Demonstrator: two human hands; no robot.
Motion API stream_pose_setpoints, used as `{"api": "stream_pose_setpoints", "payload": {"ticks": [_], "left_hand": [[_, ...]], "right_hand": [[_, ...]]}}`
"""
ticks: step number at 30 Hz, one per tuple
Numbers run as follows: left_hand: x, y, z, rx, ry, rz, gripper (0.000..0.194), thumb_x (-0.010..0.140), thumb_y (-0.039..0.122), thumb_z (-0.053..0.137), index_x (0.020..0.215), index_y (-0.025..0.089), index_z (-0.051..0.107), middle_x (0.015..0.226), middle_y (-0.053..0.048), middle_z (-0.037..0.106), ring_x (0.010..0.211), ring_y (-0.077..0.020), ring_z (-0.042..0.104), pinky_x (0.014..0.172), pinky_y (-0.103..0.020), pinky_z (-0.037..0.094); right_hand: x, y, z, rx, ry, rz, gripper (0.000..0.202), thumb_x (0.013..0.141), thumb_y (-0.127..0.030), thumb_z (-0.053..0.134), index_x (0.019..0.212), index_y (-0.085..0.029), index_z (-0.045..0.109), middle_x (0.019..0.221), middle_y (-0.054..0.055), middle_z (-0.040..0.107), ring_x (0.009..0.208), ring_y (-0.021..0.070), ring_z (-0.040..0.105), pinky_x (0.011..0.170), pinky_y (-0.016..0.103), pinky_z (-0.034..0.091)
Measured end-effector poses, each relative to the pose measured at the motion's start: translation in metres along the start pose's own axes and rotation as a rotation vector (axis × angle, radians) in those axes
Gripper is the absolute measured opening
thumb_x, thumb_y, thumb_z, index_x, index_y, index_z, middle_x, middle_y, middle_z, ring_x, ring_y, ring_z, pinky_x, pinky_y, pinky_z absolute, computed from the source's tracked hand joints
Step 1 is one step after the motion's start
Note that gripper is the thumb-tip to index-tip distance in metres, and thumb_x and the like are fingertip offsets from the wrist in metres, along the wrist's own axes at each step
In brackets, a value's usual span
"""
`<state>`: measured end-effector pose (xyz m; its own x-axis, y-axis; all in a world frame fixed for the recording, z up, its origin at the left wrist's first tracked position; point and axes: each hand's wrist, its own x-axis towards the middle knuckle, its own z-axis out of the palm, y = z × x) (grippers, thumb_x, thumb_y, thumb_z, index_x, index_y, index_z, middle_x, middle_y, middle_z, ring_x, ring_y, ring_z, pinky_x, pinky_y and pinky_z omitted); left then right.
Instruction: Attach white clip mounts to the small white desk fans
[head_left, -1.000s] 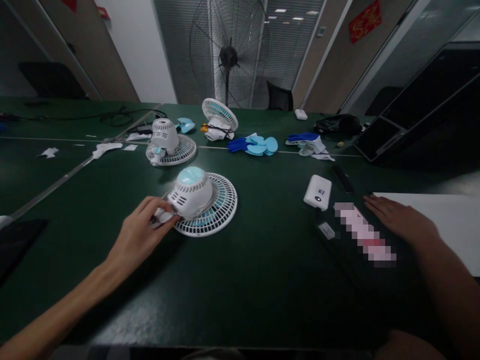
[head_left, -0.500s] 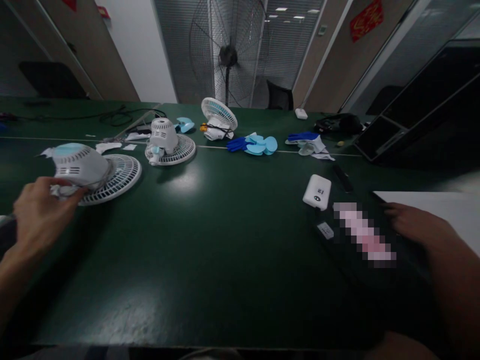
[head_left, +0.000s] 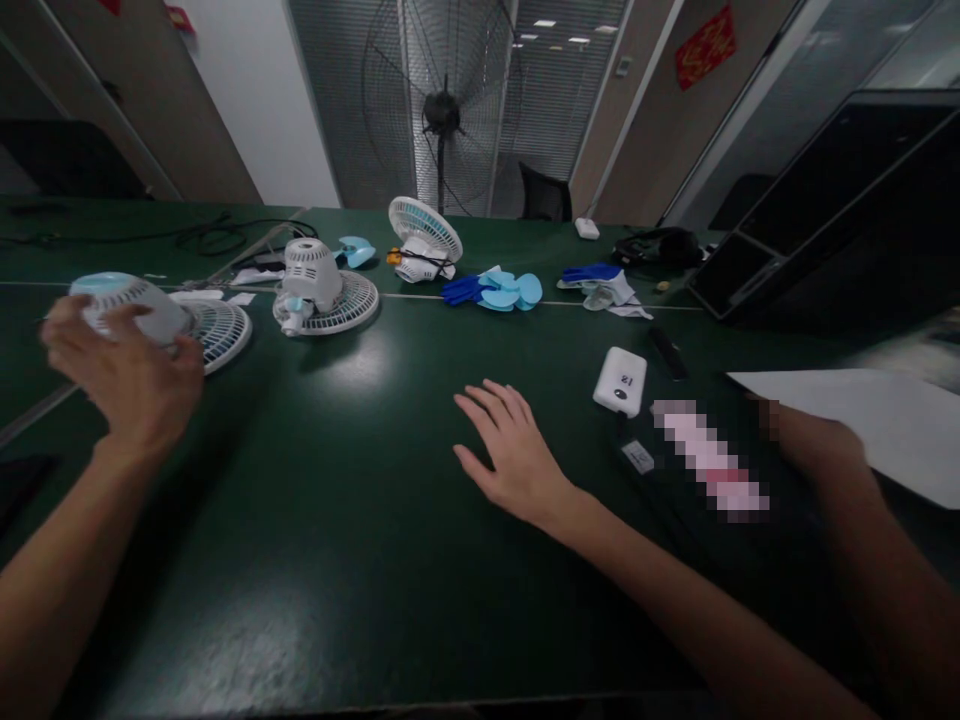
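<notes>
My left hand (head_left: 131,375) is in front of a white desk fan (head_left: 154,305) at the left, its fingers spread and overlapping the fan's base. Whether the fingertips touch the fan I cannot tell. That fan lies grille-down, with a pale blue top on its base. My right hand (head_left: 517,455) is stretched out over the middle of the green table (head_left: 360,520), fingers apart, holding nothing. A second white fan (head_left: 311,275) lies grille-down beyond and to the right of the first.
Farther back are a tilted small fan (head_left: 424,245), pale blue fan blades (head_left: 510,291) and blue-and-white gloves (head_left: 607,287). At the right lie a white device (head_left: 621,381) and a black object (head_left: 667,353). Another person's hand (head_left: 817,440) rests near a white sheet (head_left: 870,420).
My left hand has loosened from the fan's neck and its fingers have spread. My right hand has come into view over the middle of the table. The view has shifted slightly.
</notes>
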<state>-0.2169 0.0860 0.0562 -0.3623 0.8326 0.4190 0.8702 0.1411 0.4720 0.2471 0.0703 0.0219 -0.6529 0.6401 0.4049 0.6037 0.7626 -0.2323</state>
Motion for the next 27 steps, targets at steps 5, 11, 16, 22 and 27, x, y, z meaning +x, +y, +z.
{"api": "stream_pose_setpoints", "payload": {"ticks": [5,11,16,22,27], "left_hand": [[0.024,0.035,0.051,0.000,0.002,0.218,0.068,0.092,0.044,0.068,0.146,0.010,0.043,0.151,-0.017,0.042,0.137,-0.0350,0.042,0.114,-0.051,0.037],[0.044,0.041,0.094,-0.064,0.046,0.092,0.051,0.102,0.029,0.058,0.145,0.005,0.044,0.135,-0.012,0.047,0.121,-0.0248,0.051,0.110,-0.043,0.041],[0.054,0.046,0.098,-0.073,0.058,0.103,0.047,0.099,0.027,0.063,0.139,0.003,0.054,0.140,-0.014,0.039,0.122,-0.0240,0.047,0.114,-0.042,0.037],[0.038,0.065,0.100,-0.050,0.047,0.147,0.041,0.100,0.035,0.063,0.132,0.009,0.065,0.125,-0.010,0.046,0.099,-0.0197,0.055,0.095,-0.041,0.049],[-0.008,0.085,0.097,-0.057,0.036,0.225,0.037,0.097,0.036,0.066,0.127,0.015,0.068,0.119,-0.010,0.050,0.092,-0.0206,0.059,0.081,-0.038,0.052]], "right_hand": [[0.008,0.012,0.015,0.099,-0.349,0.217,0.062,0.105,-0.060,0.039,0.161,-0.032,0.036,0.171,0.004,0.031,0.159,0.0355,0.022,0.127,0.071,0.011],[0.006,0.010,0.011,0.109,-0.326,0.199,0.056,0.107,-0.053,0.041,0.159,-0.030,0.040,0.169,0.006,0.035,0.159,0.0329,0.025,0.128,0.068,0.010],[0.007,0.010,0.014,0.099,-0.332,0.200,0.057,0.107,-0.052,0.042,0.158,-0.029,0.041,0.169,0.007,0.035,0.159,0.0331,0.025,0.128,0.069,0.012],[0.006,0.011,0.014,0.104,-0.321,0.198,0.056,0.107,-0.052,0.042,0.158,-0.030,0.041,0.168,0.006,0.037,0.158,0.0328,0.026,0.128,0.068,0.012],[0.007,0.010,0.014,0.109,-0.316,0.207,0.056,0.106,-0.051,0.043,0.158,-0.031,0.042,0.168,0.006,0.037,0.158,0.0345,0.027,0.127,0.069,0.012]]}}
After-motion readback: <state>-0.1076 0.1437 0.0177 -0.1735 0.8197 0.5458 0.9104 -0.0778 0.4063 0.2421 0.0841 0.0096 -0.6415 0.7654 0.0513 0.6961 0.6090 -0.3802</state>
